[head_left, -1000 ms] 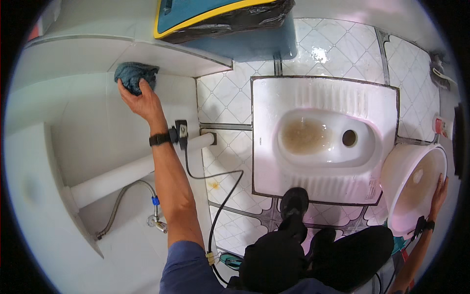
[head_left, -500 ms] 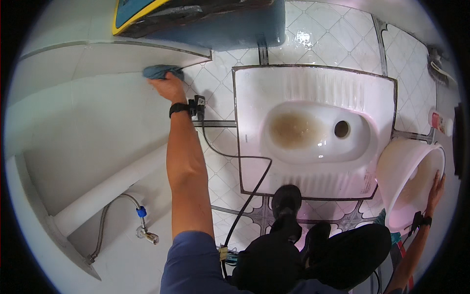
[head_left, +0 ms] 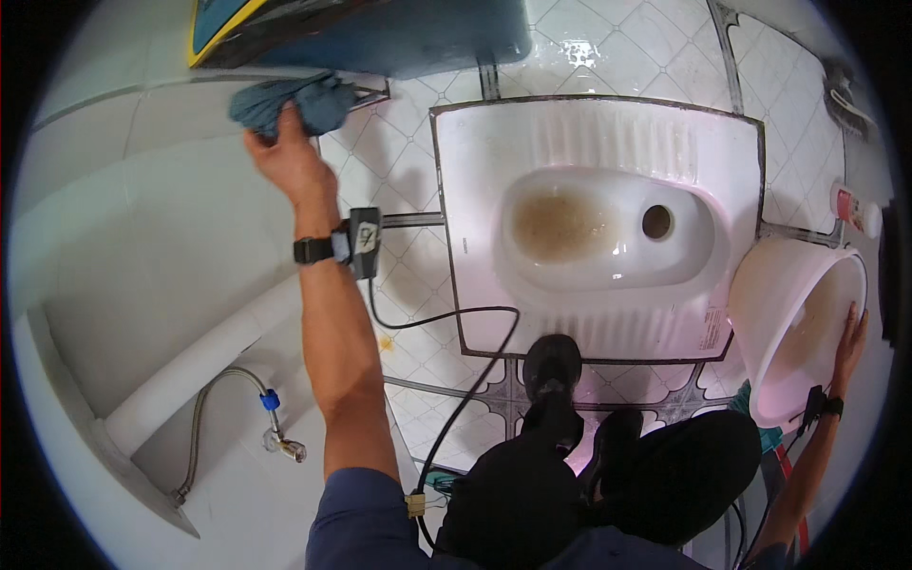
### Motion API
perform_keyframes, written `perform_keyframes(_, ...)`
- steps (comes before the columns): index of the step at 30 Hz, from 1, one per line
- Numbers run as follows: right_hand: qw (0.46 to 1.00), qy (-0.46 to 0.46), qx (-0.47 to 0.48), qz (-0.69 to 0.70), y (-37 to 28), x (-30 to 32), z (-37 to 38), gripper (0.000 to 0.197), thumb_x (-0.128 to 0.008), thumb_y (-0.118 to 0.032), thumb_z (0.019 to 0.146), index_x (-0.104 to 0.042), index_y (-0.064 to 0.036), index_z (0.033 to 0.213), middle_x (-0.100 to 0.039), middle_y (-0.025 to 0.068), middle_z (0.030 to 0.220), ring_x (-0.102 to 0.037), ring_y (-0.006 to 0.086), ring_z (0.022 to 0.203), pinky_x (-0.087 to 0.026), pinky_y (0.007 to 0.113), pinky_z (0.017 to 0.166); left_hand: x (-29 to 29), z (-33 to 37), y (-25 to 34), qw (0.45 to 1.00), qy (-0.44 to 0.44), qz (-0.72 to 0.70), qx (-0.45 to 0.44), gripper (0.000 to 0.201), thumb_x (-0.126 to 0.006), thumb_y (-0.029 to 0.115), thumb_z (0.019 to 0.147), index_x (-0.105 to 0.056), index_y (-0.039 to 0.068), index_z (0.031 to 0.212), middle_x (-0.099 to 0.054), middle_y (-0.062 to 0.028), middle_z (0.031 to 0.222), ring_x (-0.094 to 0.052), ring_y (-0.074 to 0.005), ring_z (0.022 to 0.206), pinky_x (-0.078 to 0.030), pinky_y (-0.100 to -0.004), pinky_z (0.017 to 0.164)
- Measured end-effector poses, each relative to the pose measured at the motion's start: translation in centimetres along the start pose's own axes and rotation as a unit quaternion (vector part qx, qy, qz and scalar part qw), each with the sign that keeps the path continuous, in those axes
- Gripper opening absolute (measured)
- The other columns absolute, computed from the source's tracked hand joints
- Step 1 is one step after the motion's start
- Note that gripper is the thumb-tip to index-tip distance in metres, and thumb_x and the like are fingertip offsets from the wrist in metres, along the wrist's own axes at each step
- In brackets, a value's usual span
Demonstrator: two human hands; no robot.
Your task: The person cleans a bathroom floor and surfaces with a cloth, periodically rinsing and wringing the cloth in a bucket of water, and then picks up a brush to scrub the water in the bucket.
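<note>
My left hand [head_left: 293,169] is stretched out to the far left, its fingers closed on a bunched blue-grey cloth [head_left: 318,103]. The cloth lies against the white wall tiles, close to a dark-edged corner. At the right edge, my right hand [head_left: 848,353] grips the rim of a white bucket [head_left: 760,318] that has cloudy brownish water inside. The fingers show over the rim, while the thumb is hidden. Both wrists wear black bands with small devices.
A squat toilet [head_left: 594,328] with brown water sits in the tiled floor. Behind it stands a large blue container [head_left: 446,43]. A white pipe [head_left: 204,361] and a metal hose with valve [head_left: 285,446] are at left, a brush [head_left: 841,109] and bottle [head_left: 855,209] at right. A black cable [head_left: 475,375] crosses the floor.
My left hand has moved up and left along the wall with the cloth, which now shows more spread out. My right hand keeps its place on the bucket. The whole view has shifted slightly.
</note>
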State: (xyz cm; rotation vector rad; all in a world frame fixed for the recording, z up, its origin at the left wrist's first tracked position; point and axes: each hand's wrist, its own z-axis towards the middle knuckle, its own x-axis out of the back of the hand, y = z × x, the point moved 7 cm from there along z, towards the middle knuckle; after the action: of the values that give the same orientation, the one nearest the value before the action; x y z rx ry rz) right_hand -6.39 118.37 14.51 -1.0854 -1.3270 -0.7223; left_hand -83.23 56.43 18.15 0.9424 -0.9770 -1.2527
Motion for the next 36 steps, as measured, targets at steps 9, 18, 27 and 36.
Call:
perform_keyframes(9, 0.999, 0.023, 0.024, -0.018, 0.7, 0.5, -0.6, 0.046, -0.047, -0.032, 0.100, -0.050, -0.0019, 0.134, -0.051, 0.0166, 0.134, -0.052, 0.0246, 0.119, -0.039, 0.032, 0.101, 5.5, 1.0, -4.3, 0.836, -0.115, 0.505, -0.183, 0.052, -0.064, 0.011, 0.076, -0.052, 0.000, 0.126, -0.056, -0.0185, 0.121, -0.053, -0.0361, 0.113, -0.043, -0.0411, 0.097)
perform_keyframes(18, 0.999, 0.019, 0.034, -0.006, -0.3, 0.3, -0.6, 0.045, -0.048, -0.033, 0.100, -0.050, -0.0001, 0.131, -0.057, 0.0134, 0.123, -0.054, 0.0211, 0.110, -0.041, 0.031, 0.096, 7.0, 0.1, -16.1, 0.773, -0.101, 0.625, 0.045, 0.063, -0.070, 0.044, 0.076, -0.056, 0.008, 0.126, -0.061, -0.0230, 0.110, -0.061, -0.0412, 0.095, -0.049, -0.0465, 0.084)
perform_keyframes(27, 0.998, -0.011, 0.004, 0.064, -1.7, 0.2, -0.9, 0.046, -0.049, -0.034, 0.100, -0.051, 0.0030, 0.127, -0.059, 0.0161, 0.119, -0.055, 0.0231, 0.108, -0.041, 0.032, 0.096, -6.6, -13.0, -10.4, 0.848, -0.194, 0.487, -0.080, 0.055, -0.069, 0.020, 0.075, -0.053, 0.011, 0.127, -0.053, -0.0167, 0.114, -0.057, -0.0369, 0.098, -0.049, -0.0432, 0.083)
perform_keyframes(36, 0.998, 0.011, 0.057, 0.032, 0.8, -2.0, 1.8, 0.048, -0.045, -0.033, 0.100, -0.047, -0.0013, 0.137, -0.045, 0.0207, 0.140, -0.046, 0.0277, 0.126, -0.035, 0.033, 0.104, -14.8, -21.6, -7.6, 0.908, -0.270, 0.318, -0.032, 0.056, -0.072, 0.013, 0.070, -0.056, 0.015, 0.123, -0.059, -0.0160, 0.106, -0.058, -0.0346, 0.099, -0.049, -0.0403, 0.086)
